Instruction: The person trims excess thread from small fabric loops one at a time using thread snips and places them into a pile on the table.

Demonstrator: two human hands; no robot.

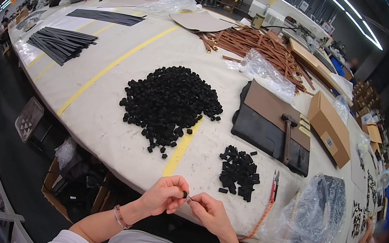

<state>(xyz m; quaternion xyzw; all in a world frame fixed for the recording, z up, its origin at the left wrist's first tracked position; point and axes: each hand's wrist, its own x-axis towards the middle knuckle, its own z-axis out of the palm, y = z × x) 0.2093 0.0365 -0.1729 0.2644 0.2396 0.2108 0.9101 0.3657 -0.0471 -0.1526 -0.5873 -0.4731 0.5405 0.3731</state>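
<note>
At the table's near edge my left hand (165,195) pinches a small black piece (185,194) between thumb and fingers. Right beside it, my right hand (212,213) is closed in a pinch on a thin, shiny, metal-looking piece (189,198) that meets the black one; its exact kind is too small to tell. Beyond my hands lies a large heap of small black pieces (170,98). To the right is a smaller pile of longer black pieces (239,171). Red-handled snips (274,188) with an orange cord lie farther right.
A hammer (287,138) rests on a black pad with a brown sheet (266,101). Near it are a cardboard box (330,129) and a clear plastic bag (311,220). Brown straps (258,46) and dark strips (61,44) lie farther off. Another person's arm (363,239) reaches in at right.
</note>
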